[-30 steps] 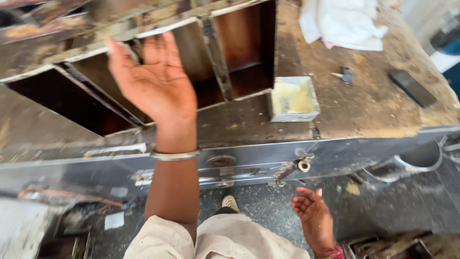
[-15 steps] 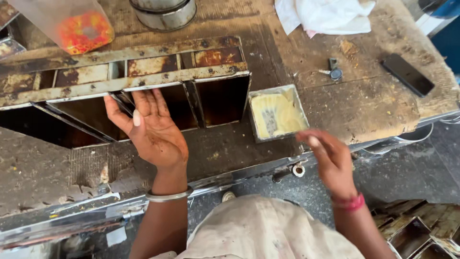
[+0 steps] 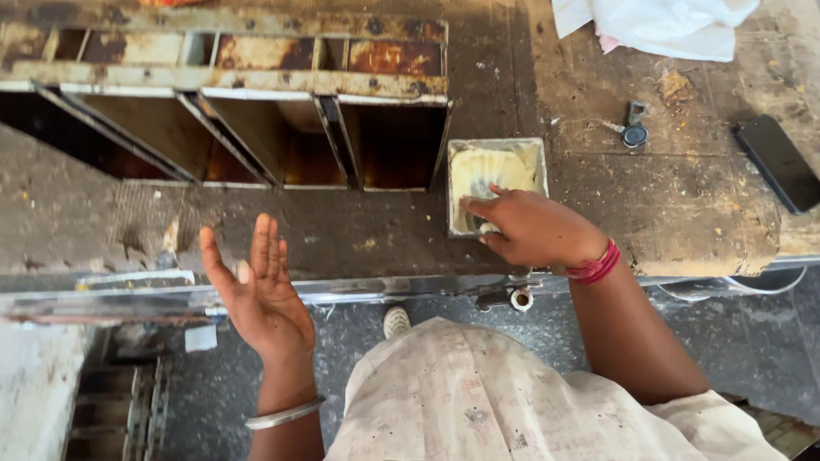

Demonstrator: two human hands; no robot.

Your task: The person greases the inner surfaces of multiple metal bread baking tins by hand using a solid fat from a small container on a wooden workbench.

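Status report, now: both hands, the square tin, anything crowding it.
Right hand fingertips in the square tin of pale paste. Left hand open, palm up, empty. Rusty metal moulds right beside the tin.

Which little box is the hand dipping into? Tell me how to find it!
Find the long rusty metal rack of dark open slots on the worn workbench. Just right of its last slot sits a small square tin, where the right hand reaches in. Only it holds pale yellow paste.

Right hand [image 3: 534,229] dips fingers into square tin [image 3: 498,147]; left hand [image 3: 256,286] open.
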